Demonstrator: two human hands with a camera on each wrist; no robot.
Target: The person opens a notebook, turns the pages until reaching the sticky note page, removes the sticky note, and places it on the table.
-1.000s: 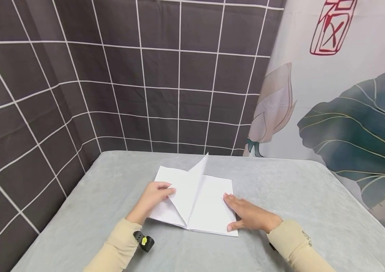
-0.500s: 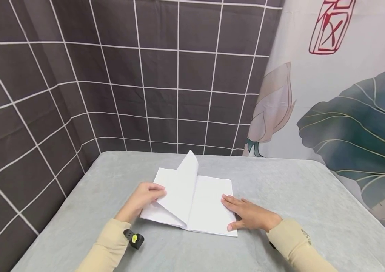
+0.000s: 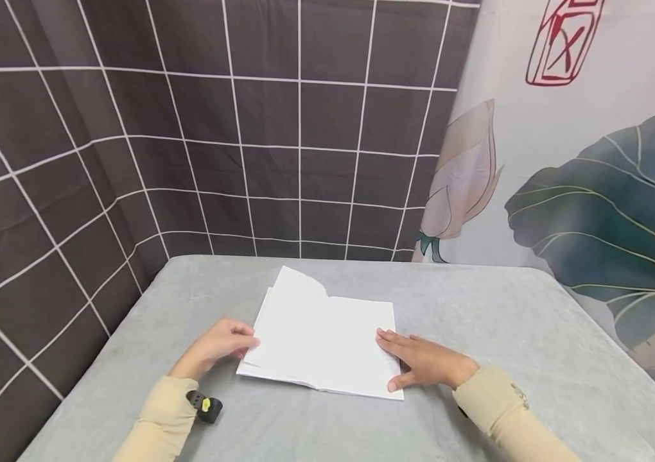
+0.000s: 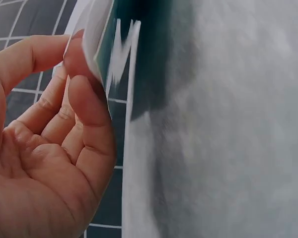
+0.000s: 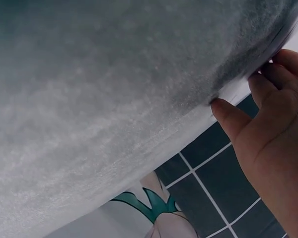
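Observation:
A white notebook (image 3: 359,350) lies open in the middle of the table. My left hand (image 3: 218,346) is at its left edge and pinches a page (image 3: 293,317) between thumb and forefinger. In the left wrist view the thumb and forefinger of my left hand (image 4: 64,114) meet at the edge of that page (image 4: 92,34). The page's far corner stands slightly raised over the left side. My right hand (image 3: 427,362) rests on the notebook's right edge with its fingers extended. The right wrist view shows the fingertips of my right hand (image 5: 268,119) at the notebook's edge.
The table (image 3: 478,308) has a grey cloth cover. Behind it and to the left hangs a dark curtain (image 3: 270,167) with white grid lines. At the right is a white curtain (image 3: 512,244) printed with a lotus bud and leaf.
My left hand has moved left and slightly down, drawing the page over. The page stood upright near the spine and now lies mostly on the left side. My right hand has stayed in place.

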